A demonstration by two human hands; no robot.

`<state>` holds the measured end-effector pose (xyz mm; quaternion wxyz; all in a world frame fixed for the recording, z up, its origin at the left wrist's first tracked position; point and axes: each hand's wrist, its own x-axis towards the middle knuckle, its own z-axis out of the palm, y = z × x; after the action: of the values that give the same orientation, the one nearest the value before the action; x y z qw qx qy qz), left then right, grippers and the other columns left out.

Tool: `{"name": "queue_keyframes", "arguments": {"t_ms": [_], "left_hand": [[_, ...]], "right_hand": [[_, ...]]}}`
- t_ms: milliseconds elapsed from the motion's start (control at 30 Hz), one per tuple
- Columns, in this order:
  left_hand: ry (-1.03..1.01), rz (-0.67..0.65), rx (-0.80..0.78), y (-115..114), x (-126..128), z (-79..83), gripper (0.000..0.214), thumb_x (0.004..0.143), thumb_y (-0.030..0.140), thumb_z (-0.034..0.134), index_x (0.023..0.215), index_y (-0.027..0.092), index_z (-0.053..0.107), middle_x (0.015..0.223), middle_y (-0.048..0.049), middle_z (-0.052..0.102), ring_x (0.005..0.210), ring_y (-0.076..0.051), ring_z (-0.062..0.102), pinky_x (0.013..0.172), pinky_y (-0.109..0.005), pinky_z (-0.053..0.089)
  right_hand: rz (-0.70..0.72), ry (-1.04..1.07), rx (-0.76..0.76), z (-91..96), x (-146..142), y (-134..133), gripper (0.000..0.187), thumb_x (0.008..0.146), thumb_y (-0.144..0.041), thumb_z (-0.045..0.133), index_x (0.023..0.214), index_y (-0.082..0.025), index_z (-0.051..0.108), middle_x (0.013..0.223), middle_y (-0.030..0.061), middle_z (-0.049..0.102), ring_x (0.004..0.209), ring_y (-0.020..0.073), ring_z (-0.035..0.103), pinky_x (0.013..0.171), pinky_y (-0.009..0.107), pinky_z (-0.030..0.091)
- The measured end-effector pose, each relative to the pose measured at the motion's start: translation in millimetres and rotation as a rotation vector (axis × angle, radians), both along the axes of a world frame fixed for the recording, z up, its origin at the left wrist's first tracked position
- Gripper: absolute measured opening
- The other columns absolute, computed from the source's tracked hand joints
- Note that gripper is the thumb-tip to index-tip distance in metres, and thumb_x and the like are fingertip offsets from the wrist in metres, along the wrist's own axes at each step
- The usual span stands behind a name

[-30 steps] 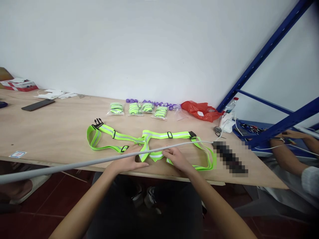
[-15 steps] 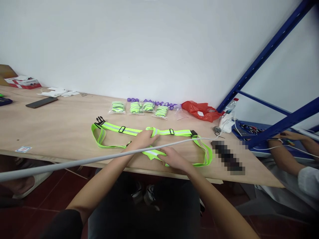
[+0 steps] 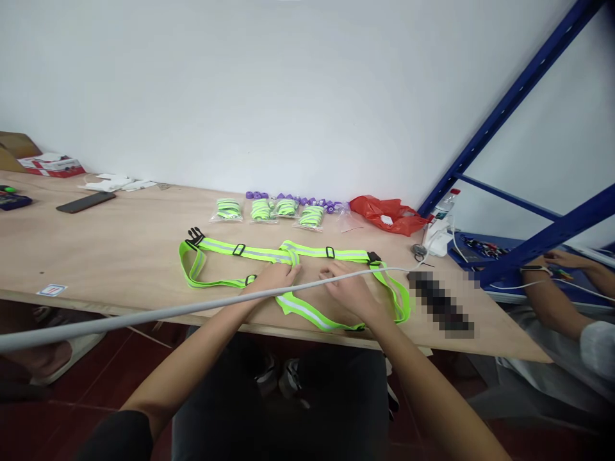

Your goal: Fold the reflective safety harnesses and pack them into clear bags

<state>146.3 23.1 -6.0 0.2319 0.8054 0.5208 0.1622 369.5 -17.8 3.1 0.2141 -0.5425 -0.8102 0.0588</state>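
A neon-green reflective strap harness (image 3: 259, 253) with silver stripes lies spread on the table, its loops reaching out to both sides. Black slide adjusters sit along it, a pronged buckle half (image 3: 195, 237) at its left end and another buckle piece (image 3: 373, 257) at the right. My left hand (image 3: 273, 276) is closed on the strap near the middle, where the bands cross. My right hand (image 3: 352, 291) hovers over the right loop, fingers loosely bent and apart, with nothing visible in them. A grey cable (image 3: 192, 311) passes in front of both hands.
Several clear bags of folded green straps (image 3: 311, 216) stand at the back, before small purple rolls (image 3: 307, 201). A red plastic bag (image 3: 389, 214), bottle (image 3: 446, 203) and blue metal frame (image 3: 509, 89) are right. A dark phone-like slab (image 3: 86, 202) lies left. Another person's arm (image 3: 548, 294) shows far right.
My right hand has let go of the lower strap and moved up and right. The lower band now lies on the table near the front edge. My left hand has shifted slightly down-left.
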Motion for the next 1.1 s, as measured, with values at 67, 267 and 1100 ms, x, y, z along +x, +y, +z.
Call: {"name": "queue_keyframes", "arguments": {"t_ms": [67, 267, 1100], "left_hand": [[-0.033, 0.005, 0.019, -3.9, -0.5, -1.5, 0.057, 0.103, 0.055, 0.028, 0.067, 0.02, 0.054, 0.066, -0.006, 0.063, 0.06, -0.023, 0.058, 0.061, -0.031, 0.04], [-0.118, 0.009, 0.128, -26.3, -25.6, 5.6, 0.047, 0.104, 0.049, 0.031, 0.093, 0.019, 0.066, 0.09, -0.0087, 0.072, 0.081, -0.026, 0.066, 0.075, -0.034, 0.049], [-0.269, 0.041, -0.055, -61.6, -113.3, -6.9, 0.036, 0.1, 0.045, 0.048, 0.11, 0.022, 0.074, 0.095, -0.0027, 0.077, 0.076, -0.019, 0.07, 0.069, -0.025, 0.05]], "right_hand": [[0.054, 0.052, 0.054, 4.7, -7.0, 19.6, 0.016, 0.097, -0.018, 0.049, 0.093, -0.021, 0.064, 0.099, 0.0064, 0.07, 0.093, 0.0201, 0.062, 0.085, 0.03, 0.047], [0.168, 0.1, 0.063, 22.7, -56.5, 87.3, 0.022, 0.095, -0.015, 0.047, 0.102, -0.02, 0.068, 0.115, 0.0106, 0.069, 0.108, 0.0231, 0.061, 0.096, 0.036, 0.047], [-0.14, -0.176, -0.127, -0.8, -44.8, 166.2, 0.029, 0.098, -0.034, 0.052, 0.119, -0.015, 0.059, 0.125, 0.0233, 0.066, 0.111, 0.0342, 0.061, 0.089, 0.04, 0.045]]}}
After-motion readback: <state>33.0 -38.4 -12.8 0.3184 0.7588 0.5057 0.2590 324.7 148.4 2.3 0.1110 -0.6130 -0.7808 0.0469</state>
